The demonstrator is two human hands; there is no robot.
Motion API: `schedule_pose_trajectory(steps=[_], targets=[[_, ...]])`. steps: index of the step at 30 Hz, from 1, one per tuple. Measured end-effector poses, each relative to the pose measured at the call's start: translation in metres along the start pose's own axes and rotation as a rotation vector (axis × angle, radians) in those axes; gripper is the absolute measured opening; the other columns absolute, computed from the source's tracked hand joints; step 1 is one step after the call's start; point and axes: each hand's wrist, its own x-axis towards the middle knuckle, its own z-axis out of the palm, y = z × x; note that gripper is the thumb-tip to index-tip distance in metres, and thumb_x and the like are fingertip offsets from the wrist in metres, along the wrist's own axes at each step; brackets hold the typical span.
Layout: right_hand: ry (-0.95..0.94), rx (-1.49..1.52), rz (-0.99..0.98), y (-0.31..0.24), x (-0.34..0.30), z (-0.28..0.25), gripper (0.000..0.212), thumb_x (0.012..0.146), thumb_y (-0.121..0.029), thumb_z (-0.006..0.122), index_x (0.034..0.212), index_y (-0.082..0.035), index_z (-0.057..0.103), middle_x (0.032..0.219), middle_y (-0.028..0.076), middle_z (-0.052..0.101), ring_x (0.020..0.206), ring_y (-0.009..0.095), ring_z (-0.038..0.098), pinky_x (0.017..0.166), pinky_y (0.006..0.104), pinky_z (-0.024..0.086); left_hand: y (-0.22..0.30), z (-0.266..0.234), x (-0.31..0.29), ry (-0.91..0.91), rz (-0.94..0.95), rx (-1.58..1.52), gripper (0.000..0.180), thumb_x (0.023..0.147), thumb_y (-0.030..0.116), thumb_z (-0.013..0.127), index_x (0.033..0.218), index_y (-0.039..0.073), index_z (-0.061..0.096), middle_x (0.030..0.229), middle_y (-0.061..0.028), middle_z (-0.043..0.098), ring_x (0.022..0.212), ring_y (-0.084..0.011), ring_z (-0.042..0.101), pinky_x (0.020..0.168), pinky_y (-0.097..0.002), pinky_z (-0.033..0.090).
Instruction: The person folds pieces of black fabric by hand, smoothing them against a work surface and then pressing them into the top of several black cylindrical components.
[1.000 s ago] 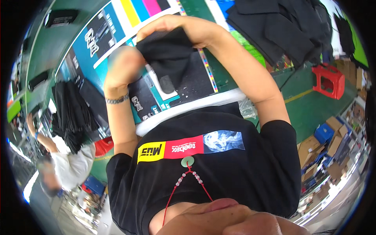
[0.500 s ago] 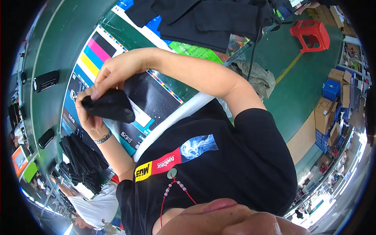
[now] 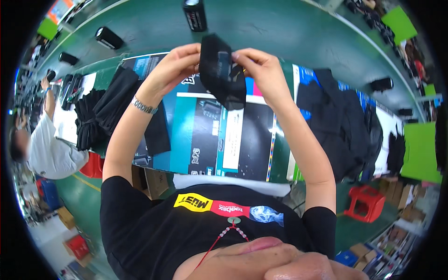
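A black cloth pouch, thin and slightly see-through, is held up between my two hands above the table. My left hand, below a metal watch, closes its fingers on the pouch's left edge. On the other side, my right hand pinches the pouch's upper right edge between thumb and fingers. The pouch hangs tilted, its lower end toward me; motion smears it a little, and its inside cannot be made out. Under it lies a printed sheet in teal, black and white.
Black cloth pieces are stacked at left, and a larger black cloth pile lies at right. Several black cylinders stand along the green strip beyond. A red stool is at lower right. A person in white works at far left.
The view has swung round. My hands, close together before, are now apart with the pouch stretched out between them; it was bunched up earlier.
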Motion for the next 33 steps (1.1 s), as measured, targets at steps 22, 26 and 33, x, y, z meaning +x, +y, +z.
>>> schedule_pose_trajectory(steps=[22, 26, 33], targets=[[0.349, 0.106, 0.349, 0.092, 0.253, 0.034, 0.016, 0.079, -0.003, 0.058, 0.083, 0.000, 0.073, 0.072, 0.014, 0.066, 0.059, 0.020, 0.064, 0.053, 0.0328, 0.056, -0.040, -0.146, 0.187, 0.678, -0.131, -0.266, 0.013, 0.089, 0.015, 0.058, 0.085, 0.003, 0.062, 0.081, -0.0056, 0.061, 0.071, -0.0145, 0.059, 0.059, -0.0263, 0.049], [0.342, -0.149, 0.254, 0.083, 0.256, 0.027, 0.016, 0.081, -0.005, 0.058, 0.080, 0.000, 0.073, 0.072, 0.014, 0.067, 0.057, 0.020, 0.065, 0.054, 0.0313, 0.057, -0.012, -0.144, 0.189, 0.588, -0.187, -0.014, 0.020, 0.090, 0.022, 0.058, 0.089, 0.003, 0.062, 0.085, -0.0070, 0.063, 0.074, -0.0151, 0.061, 0.061, -0.0262, 0.050], [0.384, -0.432, 0.181, 0.076, 0.246, 0.023, 0.018, 0.082, -0.007, 0.056, 0.079, 0.003, 0.071, 0.070, 0.015, 0.067, 0.053, 0.021, 0.066, 0.048, 0.0296, 0.053, -0.011, -0.115, 0.216, 0.346, -0.084, -0.331, 0.022, 0.089, 0.023, 0.060, 0.095, 0.002, 0.059, 0.090, -0.0077, 0.065, 0.080, -0.0140, 0.064, 0.075, -0.0299, 0.052]])
